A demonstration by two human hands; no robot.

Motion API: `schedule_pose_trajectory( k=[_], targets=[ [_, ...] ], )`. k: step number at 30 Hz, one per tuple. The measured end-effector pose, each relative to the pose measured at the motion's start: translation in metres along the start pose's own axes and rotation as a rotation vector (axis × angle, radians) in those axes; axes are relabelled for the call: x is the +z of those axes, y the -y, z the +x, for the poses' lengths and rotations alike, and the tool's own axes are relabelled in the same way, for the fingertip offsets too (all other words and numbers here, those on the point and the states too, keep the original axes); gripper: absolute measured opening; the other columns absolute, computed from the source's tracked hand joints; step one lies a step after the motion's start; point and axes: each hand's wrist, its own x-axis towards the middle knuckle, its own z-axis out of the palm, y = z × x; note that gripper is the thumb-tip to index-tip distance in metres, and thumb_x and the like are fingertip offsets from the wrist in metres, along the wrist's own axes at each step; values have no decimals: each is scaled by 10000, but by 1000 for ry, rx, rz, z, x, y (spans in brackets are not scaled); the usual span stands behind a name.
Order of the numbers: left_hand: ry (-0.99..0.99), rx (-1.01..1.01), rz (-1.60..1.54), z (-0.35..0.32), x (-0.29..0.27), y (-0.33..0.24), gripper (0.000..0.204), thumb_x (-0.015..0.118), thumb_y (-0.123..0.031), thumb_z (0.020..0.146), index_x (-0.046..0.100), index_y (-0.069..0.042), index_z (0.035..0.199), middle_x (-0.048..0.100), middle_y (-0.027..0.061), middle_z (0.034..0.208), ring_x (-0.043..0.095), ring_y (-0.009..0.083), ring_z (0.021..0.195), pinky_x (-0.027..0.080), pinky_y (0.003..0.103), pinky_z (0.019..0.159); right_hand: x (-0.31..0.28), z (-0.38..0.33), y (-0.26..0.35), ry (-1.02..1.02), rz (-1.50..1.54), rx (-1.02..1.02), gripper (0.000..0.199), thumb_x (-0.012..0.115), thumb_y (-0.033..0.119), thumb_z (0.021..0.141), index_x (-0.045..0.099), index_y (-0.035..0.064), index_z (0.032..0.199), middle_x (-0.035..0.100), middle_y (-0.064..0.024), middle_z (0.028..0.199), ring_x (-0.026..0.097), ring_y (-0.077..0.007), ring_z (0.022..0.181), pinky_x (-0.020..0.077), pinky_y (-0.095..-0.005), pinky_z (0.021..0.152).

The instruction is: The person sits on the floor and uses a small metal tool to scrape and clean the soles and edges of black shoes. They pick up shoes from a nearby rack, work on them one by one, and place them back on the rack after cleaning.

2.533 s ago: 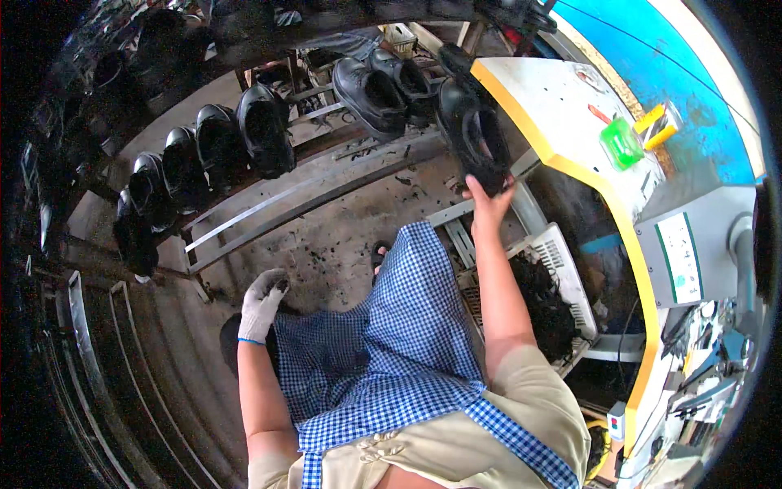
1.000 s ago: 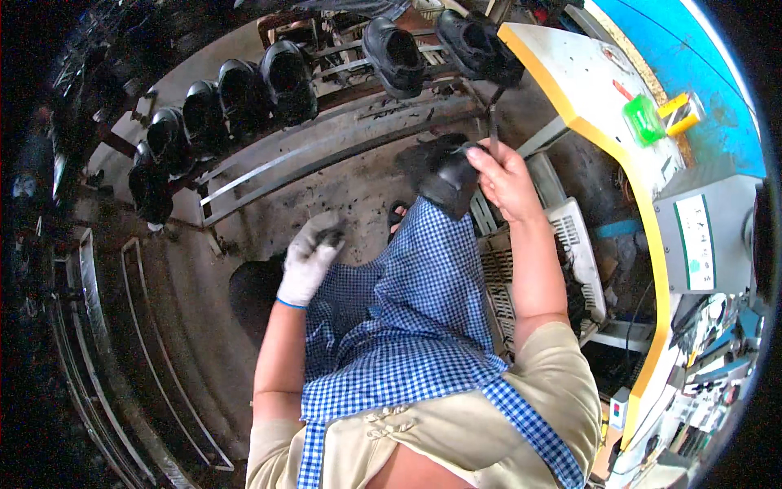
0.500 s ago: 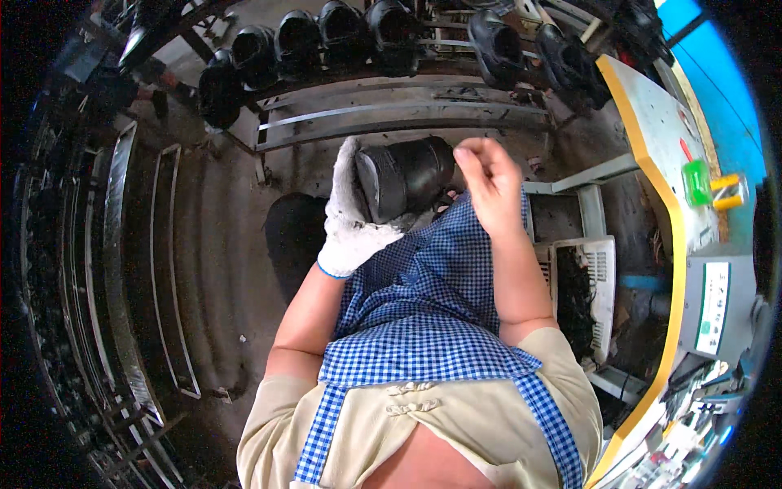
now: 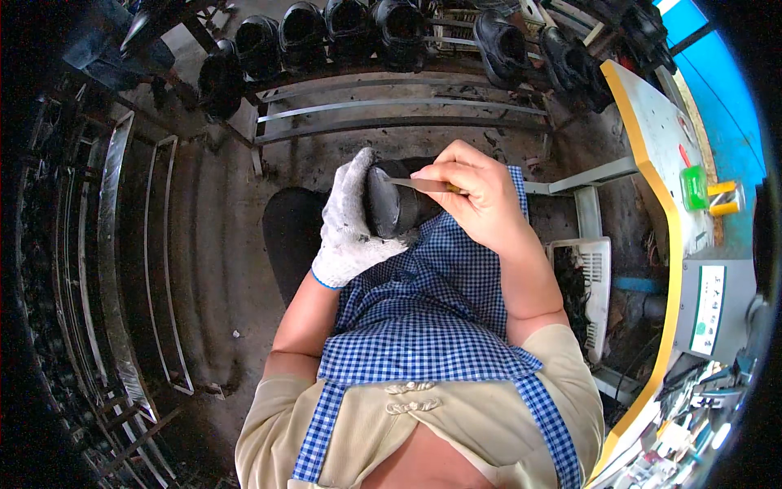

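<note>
My left hand (image 4: 346, 220), in a white knit glove with a blue cuff edge, is closed round a black shoe (image 4: 387, 205) above my lap. The shoe lies on its side, with the flat greyish face of its sole end turned toward the gloved palm. In the fingers of my bare right hand (image 4: 476, 189) is a thin, pale knife (image 4: 419, 185), pinched from above. Its tip points left and reaches over the edge of the shoe's flat face; whether it touches cannot be made out. My right hand covers part of the shoe's far end.
Several black shoes (image 4: 346, 33) stand on a metal rack across the far side. On the right is a white worktable with a yellow edge (image 4: 678, 244), bearing a green bottle (image 4: 694, 187) and a grey box (image 4: 717, 306). A white crate (image 4: 599, 297) sits below. Metal frames (image 4: 122, 269) line the left.
My right hand, a moment ago raised at the shoe's right end, has moved lower and left, and a knife now shows in it. The shoe's flat face has turned more into view.
</note>
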Motion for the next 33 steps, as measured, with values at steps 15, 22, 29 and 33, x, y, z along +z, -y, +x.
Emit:
schedule_pose_trajectory(
  k=[15,22,29,33],
  targets=[
    [-169,-10,161,8,11,21,1077,879,-240,557,316,-15,1446,503,227,1286,549,371,1160,471,444,981,30,-49,14,143,511,152,115,703,48,832,630,100,905,584,-26,824,578,-130,728,444,-264,585],
    [-35,-280,-233,11,10,11,1217,881,-251,562,151,-48,1513,515,176,1353,539,291,1230,430,412,1056,30,-61,-31,-287,807,573,85,690,113,907,649,39,915,582,41,729,487,-27,632,397,-189,569],
    [-66,-156,-192,0,10,19,1136,880,-252,625,166,-80,1491,539,162,1337,548,262,1232,425,411,1066,39,-47,-26,-354,834,575,252,690,83,896,615,7,1124,641,-3,934,562,-52,767,462,-204,679],
    [-113,-87,-195,-23,19,17,988,844,-197,719,201,-151,1466,546,120,1338,565,196,1195,402,407,1088,43,-44,-18,-254,1063,667,411,712,100,868,559,14,1240,615,1,907,498,-38,576,388,-184,484]
  ],
)
